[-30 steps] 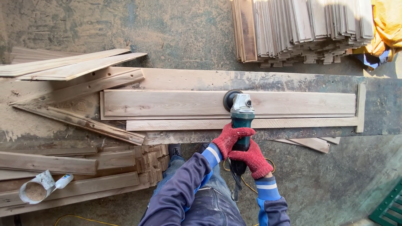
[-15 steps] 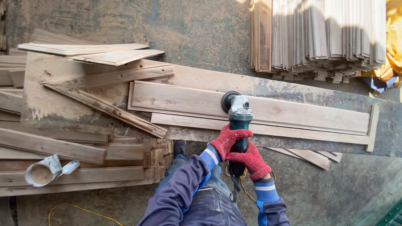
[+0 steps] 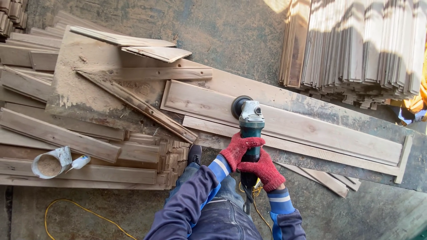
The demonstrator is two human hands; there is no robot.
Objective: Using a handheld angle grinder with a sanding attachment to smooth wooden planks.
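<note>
1. The left hand (image 3: 239, 149), in a red glove, is wrapped tight around the green body of the angle grinder (image 3: 250, 129).
2. The right hand (image 3: 264, 170), gloved the same, is clamped on the grinder's rear grip, just behind the left hand and touching it.
3. The grinder's dark disc (image 3: 237, 106) rests on the long pale plank (image 3: 311, 129); whether it spins I cannot tell.
4. The plank lies flat on the dusty tabletop (image 3: 89, 98), with a narrower strip (image 3: 213, 126) along its near edge.
5. Stacked boards (image 3: 356, 44) stand beyond; a tin of sawdust (image 3: 48, 163) sits on lumber at the left.
</note>
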